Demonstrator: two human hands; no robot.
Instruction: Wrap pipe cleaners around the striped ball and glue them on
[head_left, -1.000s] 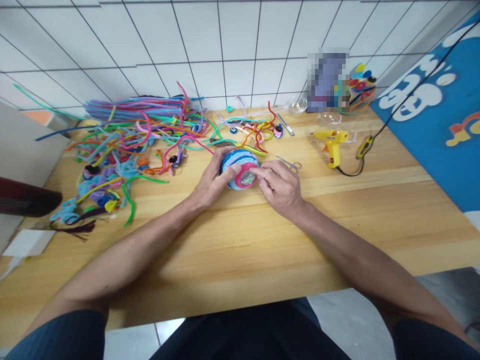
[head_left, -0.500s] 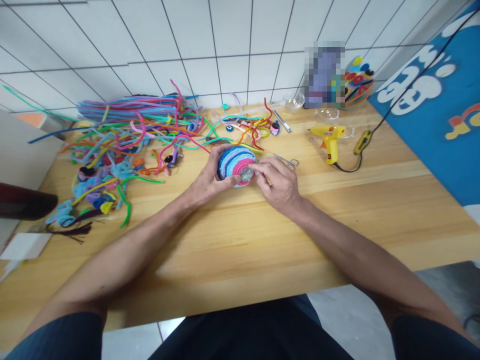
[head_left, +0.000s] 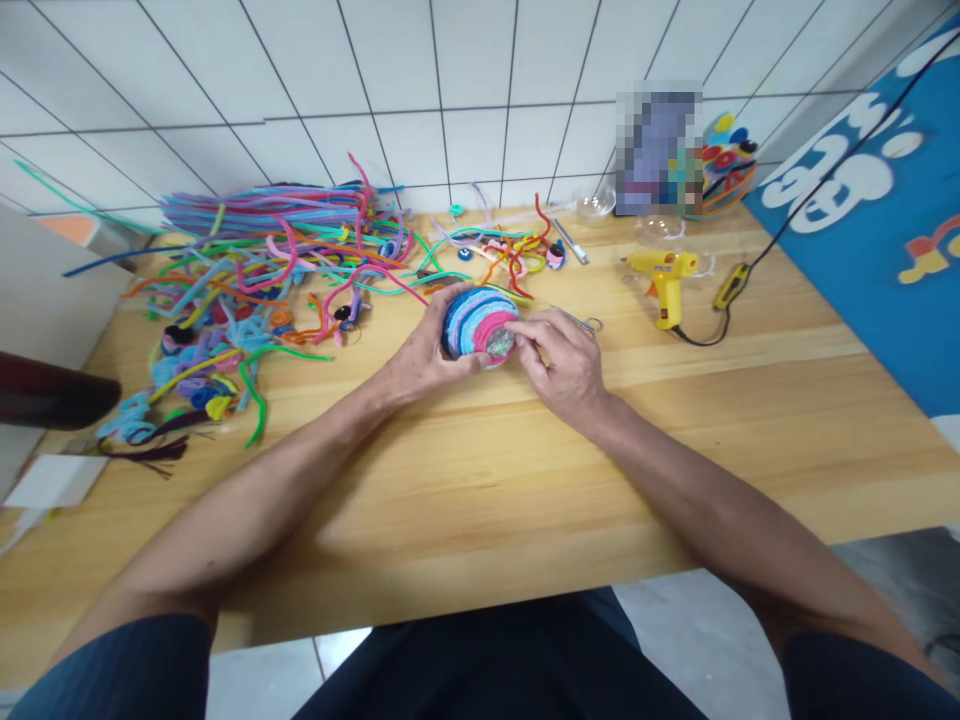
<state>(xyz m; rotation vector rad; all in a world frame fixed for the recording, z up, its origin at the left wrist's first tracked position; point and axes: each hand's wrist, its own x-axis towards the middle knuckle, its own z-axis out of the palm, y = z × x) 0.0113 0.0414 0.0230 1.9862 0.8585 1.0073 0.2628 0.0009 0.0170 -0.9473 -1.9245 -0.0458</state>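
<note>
A ball wound in rings of blue, light blue, purple and pink pipe cleaner is held above the table, its pink end turned toward me with a clear, greyish round patch uncovered. My left hand wraps round the ball's left side, thumb along the lower edge. At the pink ring, my right hand is closed in a pinch, thumb and forefinger against the ball's right side. Whatever lies between those fingertips is too small to make out; it may be the end of the pink strand.
Loose pipe cleaners are heaped at the left and back. Scissors lie just behind my right hand. A yellow glue gun with a cord rests to the right, near clear plastic domes and a craft knife. A dark cylinder juts in from the left.
The view has shifted slightly, so everything sits a little further right. The right fingertips have moved a little along the pink ring; the left hand keeps its hold.
</note>
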